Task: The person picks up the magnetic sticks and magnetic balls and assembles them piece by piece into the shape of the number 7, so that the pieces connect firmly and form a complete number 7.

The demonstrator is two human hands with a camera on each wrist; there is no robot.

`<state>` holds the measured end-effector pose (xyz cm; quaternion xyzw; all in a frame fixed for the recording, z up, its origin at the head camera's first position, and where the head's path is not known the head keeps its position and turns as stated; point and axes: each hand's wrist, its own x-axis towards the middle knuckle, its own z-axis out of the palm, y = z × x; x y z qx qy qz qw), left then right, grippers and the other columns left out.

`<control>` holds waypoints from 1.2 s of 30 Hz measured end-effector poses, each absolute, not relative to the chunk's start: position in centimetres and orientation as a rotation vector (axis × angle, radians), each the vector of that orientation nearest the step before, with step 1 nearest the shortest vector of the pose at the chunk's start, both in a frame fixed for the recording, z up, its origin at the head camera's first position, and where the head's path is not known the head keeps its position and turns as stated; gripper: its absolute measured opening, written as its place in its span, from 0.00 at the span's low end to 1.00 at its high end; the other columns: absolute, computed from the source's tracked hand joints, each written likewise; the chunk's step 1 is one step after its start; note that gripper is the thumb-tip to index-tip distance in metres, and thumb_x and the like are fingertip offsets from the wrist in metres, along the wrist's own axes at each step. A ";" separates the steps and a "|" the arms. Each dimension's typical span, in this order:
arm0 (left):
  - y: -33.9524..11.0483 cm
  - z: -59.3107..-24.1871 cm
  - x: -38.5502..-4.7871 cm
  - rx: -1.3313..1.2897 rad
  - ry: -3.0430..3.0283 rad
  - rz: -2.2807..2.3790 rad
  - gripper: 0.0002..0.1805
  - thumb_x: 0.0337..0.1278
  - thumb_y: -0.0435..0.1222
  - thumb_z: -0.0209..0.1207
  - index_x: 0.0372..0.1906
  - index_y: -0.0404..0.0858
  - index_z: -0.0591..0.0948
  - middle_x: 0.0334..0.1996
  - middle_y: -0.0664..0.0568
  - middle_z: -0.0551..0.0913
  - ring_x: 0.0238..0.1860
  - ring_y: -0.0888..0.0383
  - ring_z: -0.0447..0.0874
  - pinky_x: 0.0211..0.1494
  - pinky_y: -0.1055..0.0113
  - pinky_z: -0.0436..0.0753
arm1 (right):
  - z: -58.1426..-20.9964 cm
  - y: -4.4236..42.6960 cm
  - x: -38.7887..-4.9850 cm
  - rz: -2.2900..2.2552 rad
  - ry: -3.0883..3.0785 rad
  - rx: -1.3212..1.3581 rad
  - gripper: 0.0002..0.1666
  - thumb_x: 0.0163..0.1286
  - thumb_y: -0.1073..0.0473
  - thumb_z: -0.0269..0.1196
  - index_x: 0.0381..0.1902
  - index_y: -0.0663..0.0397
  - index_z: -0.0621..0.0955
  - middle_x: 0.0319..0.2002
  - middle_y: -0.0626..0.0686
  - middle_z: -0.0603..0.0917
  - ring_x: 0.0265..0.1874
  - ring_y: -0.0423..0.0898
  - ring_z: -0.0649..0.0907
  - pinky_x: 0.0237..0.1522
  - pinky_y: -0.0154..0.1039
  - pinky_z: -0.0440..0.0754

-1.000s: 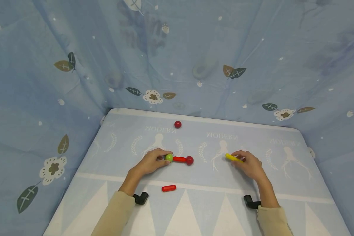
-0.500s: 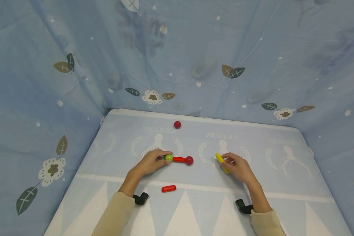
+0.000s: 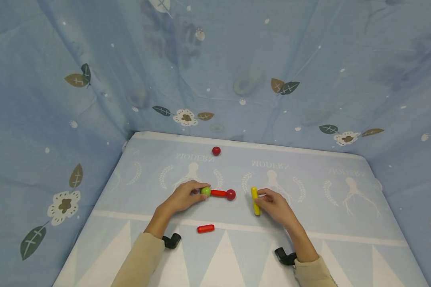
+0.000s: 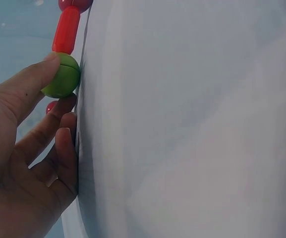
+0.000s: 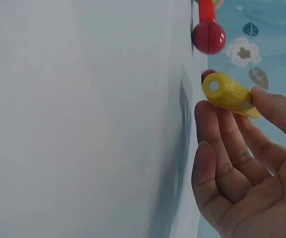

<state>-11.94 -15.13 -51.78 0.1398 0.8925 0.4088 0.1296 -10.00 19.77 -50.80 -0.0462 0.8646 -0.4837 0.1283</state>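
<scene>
My left hand (image 3: 184, 196) pinches a green ball (image 3: 206, 192) between thumb and fingers. A red rod (image 3: 218, 193) runs from that ball to a dark red ball (image 3: 231, 195), the three in one line on the cloth. To their right, my right hand (image 3: 275, 206) holds a yellow rod (image 3: 256, 201) by thumb and fingertips, its length pointing away from me. The right wrist view shows a pale round spot on the end of the yellow rod (image 5: 229, 94). In the left wrist view the thumb presses the green ball (image 4: 63, 77).
A second red rod (image 3: 205, 229) lies nearer to me, below the joined pieces. Another dark red ball (image 3: 216, 151) sits near the far edge of the cloth-covered table (image 3: 309, 223). Patterned blue curtains (image 3: 237, 59) stand behind and at both sides.
My right hand has moved left with the yellow rod, which has turned from slanting sideways to pointing nearly straight away from me. The left hand and the joined pieces have stayed in place.
</scene>
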 end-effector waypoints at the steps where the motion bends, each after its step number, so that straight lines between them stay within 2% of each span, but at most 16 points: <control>1: -15.1 -51.8 -12.0 0.405 2.594 1.189 0.24 0.60 0.41 0.69 0.62 0.55 0.82 0.42 0.60 0.78 0.42 0.57 0.73 0.45 0.62 0.76 | -50.8 19.6 -9.9 -1.429 2.489 -0.141 0.19 0.70 0.53 0.67 0.54 0.58 0.81 0.34 0.50 0.85 0.33 0.47 0.81 0.39 0.41 0.75; 6: -15.1 -51.7 -12.0 0.418 2.599 1.190 0.24 0.60 0.41 0.69 0.62 0.55 0.82 0.43 0.60 0.79 0.42 0.57 0.73 0.46 0.61 0.76 | -50.9 18.4 -9.5 -1.492 2.387 -0.156 0.18 0.72 0.54 0.65 0.53 0.60 0.80 0.28 0.52 0.86 0.31 0.50 0.82 0.38 0.38 0.73; 14: -15.1 -51.7 -12.1 0.422 2.614 1.179 0.24 0.60 0.41 0.69 0.62 0.54 0.82 0.44 0.60 0.79 0.42 0.58 0.74 0.46 0.62 0.76 | -51.3 16.4 -8.9 -1.512 2.288 -0.134 0.16 0.72 0.54 0.65 0.49 0.60 0.80 0.23 0.56 0.84 0.20 0.47 0.74 0.23 0.33 0.68; 20: -15.1 -51.7 -12.0 0.409 2.616 1.173 0.24 0.60 0.40 0.69 0.62 0.53 0.82 0.42 0.59 0.78 0.42 0.57 0.73 0.45 0.61 0.76 | -51.6 15.2 -8.3 -1.540 2.204 -0.156 0.16 0.71 0.53 0.65 0.46 0.60 0.79 0.23 0.57 0.85 0.20 0.49 0.79 0.21 0.34 0.70; 28: -15.0 -51.7 -11.8 0.398 2.620 1.164 0.24 0.60 0.40 0.69 0.62 0.53 0.83 0.40 0.59 0.78 0.41 0.57 0.72 0.43 0.61 0.75 | -52.1 14.0 -8.0 -1.514 2.146 -0.134 0.17 0.69 0.51 0.67 0.44 0.59 0.79 0.19 0.56 0.84 0.11 0.45 0.73 0.13 0.32 0.59; 36: -15.0 -51.9 -11.9 0.391 2.615 1.159 0.24 0.60 0.41 0.69 0.62 0.54 0.82 0.42 0.60 0.78 0.42 0.57 0.72 0.44 0.61 0.75 | -53.0 13.0 -8.2 -1.548 2.079 -0.139 0.19 0.67 0.49 0.69 0.42 0.61 0.80 0.22 0.56 0.85 0.11 0.46 0.79 0.09 0.31 0.58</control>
